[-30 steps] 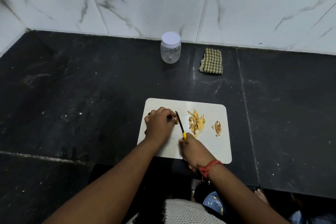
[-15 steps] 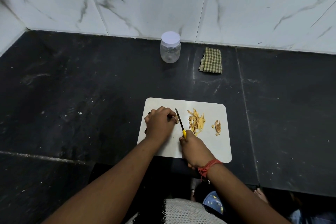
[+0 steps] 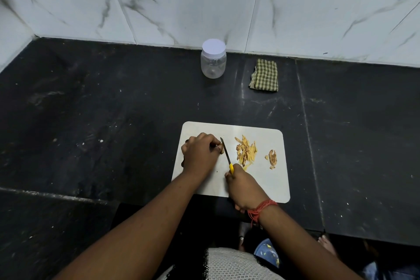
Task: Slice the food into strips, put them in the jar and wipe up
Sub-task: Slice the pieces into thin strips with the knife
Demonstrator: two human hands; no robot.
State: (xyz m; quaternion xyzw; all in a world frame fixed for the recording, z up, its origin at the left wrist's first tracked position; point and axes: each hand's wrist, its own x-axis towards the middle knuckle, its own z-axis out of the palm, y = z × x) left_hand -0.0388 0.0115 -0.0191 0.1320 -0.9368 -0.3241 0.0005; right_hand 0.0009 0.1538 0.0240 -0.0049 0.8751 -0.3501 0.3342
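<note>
A home kitchen: a dark stone bench meets white marble-patterned wall tiles, with a white cutting board at 6 o'clock and a checked cloth at 12.

surface: black, white-flecked
cutting board: white
strips: yellow
knife: yellow handle
cloth: green-and-cream check
jar: clear, white lid

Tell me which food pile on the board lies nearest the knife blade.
The pile of yellow strips, mid-board just right of the knife. The smaller brown scraps lie farther right, near the cutting board edge.
</note>
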